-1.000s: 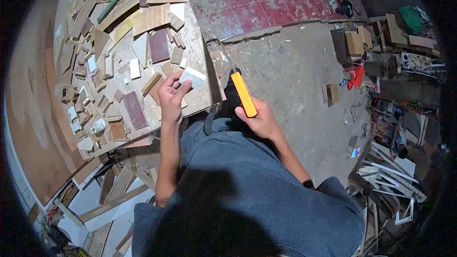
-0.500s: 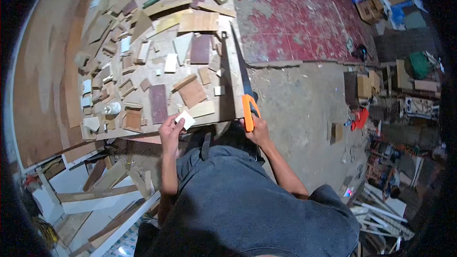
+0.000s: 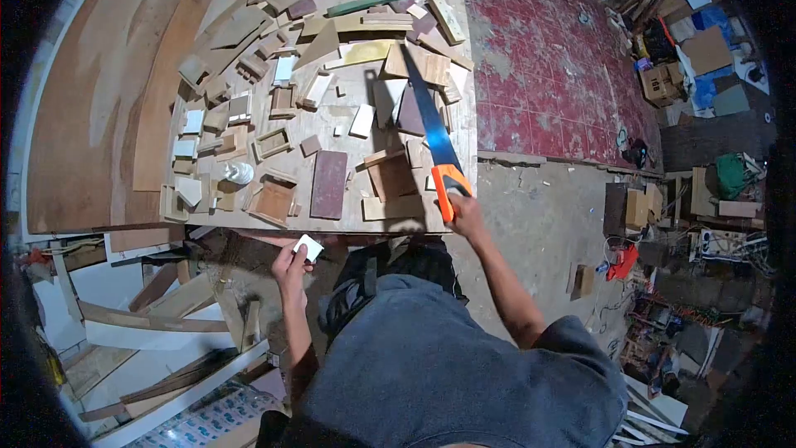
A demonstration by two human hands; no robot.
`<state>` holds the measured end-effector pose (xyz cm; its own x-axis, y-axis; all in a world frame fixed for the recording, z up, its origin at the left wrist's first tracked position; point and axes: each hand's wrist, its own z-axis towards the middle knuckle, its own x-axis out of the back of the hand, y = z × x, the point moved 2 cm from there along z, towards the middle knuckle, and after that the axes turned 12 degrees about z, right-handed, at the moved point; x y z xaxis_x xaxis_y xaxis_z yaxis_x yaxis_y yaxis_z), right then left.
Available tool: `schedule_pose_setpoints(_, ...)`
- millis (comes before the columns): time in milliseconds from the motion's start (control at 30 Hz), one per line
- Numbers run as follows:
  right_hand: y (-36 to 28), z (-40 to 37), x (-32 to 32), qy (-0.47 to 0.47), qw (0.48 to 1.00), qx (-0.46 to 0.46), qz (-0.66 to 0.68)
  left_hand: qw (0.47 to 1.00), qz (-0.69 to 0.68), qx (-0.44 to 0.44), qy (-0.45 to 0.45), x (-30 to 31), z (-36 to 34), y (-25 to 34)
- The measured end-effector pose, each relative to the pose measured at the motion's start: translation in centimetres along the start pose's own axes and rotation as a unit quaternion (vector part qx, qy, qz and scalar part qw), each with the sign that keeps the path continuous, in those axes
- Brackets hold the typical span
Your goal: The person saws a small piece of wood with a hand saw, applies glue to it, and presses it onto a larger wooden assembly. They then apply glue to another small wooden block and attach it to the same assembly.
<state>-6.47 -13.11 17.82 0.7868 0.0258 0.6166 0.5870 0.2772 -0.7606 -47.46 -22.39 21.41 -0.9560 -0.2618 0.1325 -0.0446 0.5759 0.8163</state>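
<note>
My right hand grips the orange handle of a handsaw. The saw's dark blade runs up and to the left, lying over the wood scraps near the right edge of the workbench. My left hand holds a small white rectangular piece just below the bench's front edge, off the bench top. A dark red-brown board and a tan block lie on the bench closest to the saw handle.
Several wood offcuts cover the bench; a small white bottle stands at its left. A large plywood sheet lies left. White boards and planks are stacked under the bench. Red tiled floor, boxes and tools fill the right.
My right hand has carried the saw up and onto the bench, its blade now over the scraps. My left hand has come down off the bench edge with the white piece.
</note>
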Motion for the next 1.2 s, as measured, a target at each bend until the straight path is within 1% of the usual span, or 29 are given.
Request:
schedule_pose_setpoints(100,2.0,3.0,0.0,-0.083,0.994,0.037,-0.056,0.999,-0.033,-0.005,0.006,0.9,0.3,-1.8)
schedule_pose_setpoints(133,2.5,3.8,-0.1,-0.108,0.990,0.051,-0.079,0.999,-0.029,0.007,0.012,1.0,0.1,-2.1)
schedule_pose_setpoints(200,3.1,5.5,0.1,-0.171,0.974,0.080,-0.122,0.999,-0.032,0.021,0.021,1.2,-0.3,-2.5)
schedule_pose_setpoints(267,4.3,6.6,-0.1,-0.211,0.960,0.089,-0.164,0.999,-0.023,0.015,0.024,1.6,-0.6,-2.4)
schedule_pose_setpoints(333,5.6,6.8,-0.1,-0.217,0.952,0.092,-0.195,0.999,-0.013,0.017,0.035,2.3,-1.0,-2.5)
schedule_pose_setpoints(367,5.8,7.1,0.0,-0.217,0.952,0.107,-0.185,0.999,-0.015,0.014,0.046,2.9,-1.0,-2.9)
schedule_pose_setpoints(400,7.3,7.0,0.1,-0.218,0.953,0.120,-0.175,0.998,-0.016,0.012,0.056,3.2,-1.1,-3.3)
schedule_pose_setpoints(433,8.0,7.1,0.3,-0.226,0.946,0.122,-0.198,0.997,-0.005,0.021,0.075,3.2,-1.9,-2.5)
schedule_pose_setpoints(467,8.9,7.1,0.7,-0.250,0.937,0.114,-0.217,0.997,-0.004,0.025,0.079,3.4,-2.3,-2.9)
schedule_pose_setpoints(533,10.0,7.3,1.0,-0.260,0.932,0.125,-0.218,0.995,-0.011,0.030,0.091,3.6,-2.8,-2.9)
schedule_pose_setpoints(567,10.6,7.2,1.3,-0.286,0.927,0.111,-0.216,0.994,-0.012,0.041,0.105,3.5,-3.2,-2.9)
schedule_pose_setpoints(667,11.7,7.0,1.0,-0.293,0.927,0.098,-0.210,0.992,-0.034,0.057,0.109,3.3,-3.4,-4.3)
schedule_pose_setpoints(700,11.9,7.1,0.9,-0.307,0.920,0.080,-0.231,0.992,-0.035,0.054,0.111,2.9,-3.4,-4.2)
schedule_pose_setpoints(733,12.2,7.2,0.9,-0.305,0.920,0.082,-0.230,0.991,-0.035,0.056,0.112,2.5,-3.5,-4.2)
schedule_pose_setpoints(800,13.2,7.0,0.6,-0.274,0.926,0.067,-0.250,0.991,-0.033,0.059,0.115,1.6,-3.5,-4.2)
schedule_pose_setpoints(867,14.8,7.1,0.3,-0.278,0.929,0.062,-0.237,0.995,-0.019,0.032,0.090,0.5,-3.5,-4.0)
schedule_pose_setpoints(933,16.1,6.9,0.0,-0.308,0.910,0.039,-0.277,0.996,-0.014,0.035,0.084,-0.7,-3.7,-3.2)
schedule_pose_setpoints(967,16.5,6.8,-0.1,-0.284,0.923,0.034,-0.259,0.996,-0.010,0.035,0.079,-1.2,-3.8,-2.8)
schedule_pose_setpoints(1000,16.4,6.7,-0.1,-0.284,0.923,0.034,-0.258,0.996,-0.009,0.035,0.080,-1.8,-3.9,-2.3)
schedule_pose_setpoints(1067,16.0,6.5,0.3,-0.250,0.930,0.056,-0.265,0.997,0.002,0.024,0.076,-3.0,-4.3,-1.2)
schedule_pose_setpoints(1100,16.1,6.5,0.3,-0.254,0.936,0.021,-0.244,0.997,0.003,0.024,0.076,-3.4,-4.2,-1.3)
schedule_pose_setpoints(1133,16.0,6.3,0.5,-0.254,0.936,0.020,-0.244,0.998,-0.015,0.020,0.062,-4.0,-4.1,-1.4)
schedule_pose_setpoints(1200,15.5,5.6,1.0,-0.211,0.949,0.016,-0.233,0.998,-0.032,0.022,0.048,-5.3,-4.1,-1.2)
